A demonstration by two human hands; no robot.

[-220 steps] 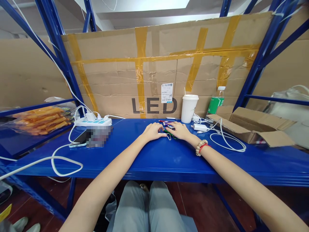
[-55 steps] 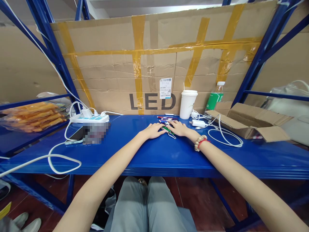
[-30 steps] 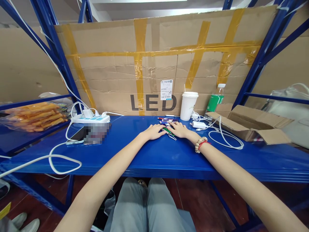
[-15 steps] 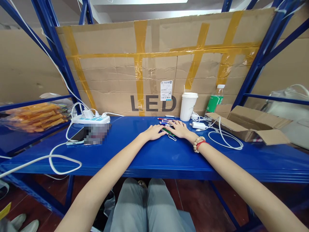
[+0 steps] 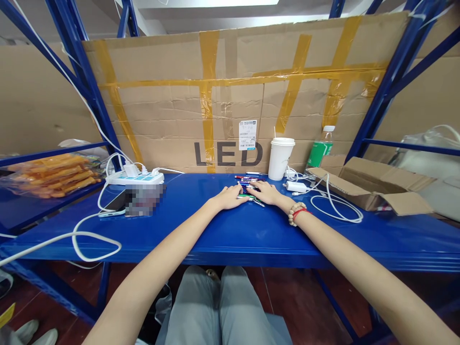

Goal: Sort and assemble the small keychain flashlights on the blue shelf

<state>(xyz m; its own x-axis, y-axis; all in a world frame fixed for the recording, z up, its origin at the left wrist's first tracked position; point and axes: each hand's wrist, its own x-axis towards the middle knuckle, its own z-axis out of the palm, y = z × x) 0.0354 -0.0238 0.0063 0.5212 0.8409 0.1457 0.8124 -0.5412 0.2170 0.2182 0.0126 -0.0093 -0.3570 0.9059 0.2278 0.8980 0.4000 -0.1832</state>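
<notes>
On the blue shelf (image 5: pixel 230 235), both my hands rest side by side in front of a small pile of coloured pens (image 5: pixel 247 180). A green pen (image 5: pixel 246 196) lies crosswise between them. My left hand (image 5: pixel 229 197) is palm down, with its fingertips pinched on the pen's left end. My right hand (image 5: pixel 268 192), with a bead bracelet and a red cord at the wrist, closes finger and thumb on the pen's right end. A silver clip (image 5: pixel 259 202) shows just below its thumb. My right fingers cover part of the pile.
A white lidded cup (image 5: pixel 281 158) and a green bottle (image 5: pixel 319 149) stand behind the pens. A white charger with a coiled cable (image 5: pixel 336 207) and an open cardboard box (image 5: pixel 373 189) lie to the right. A power strip (image 5: pixel 135 178) and a phone (image 5: pixel 115 205) sit to the left. A taped cardboard wall (image 5: pixel 230 96) closes the back.
The green pen lay slanting between my hands and now lies level. Both hands have stayed at the same spot by the pile of pens.
</notes>
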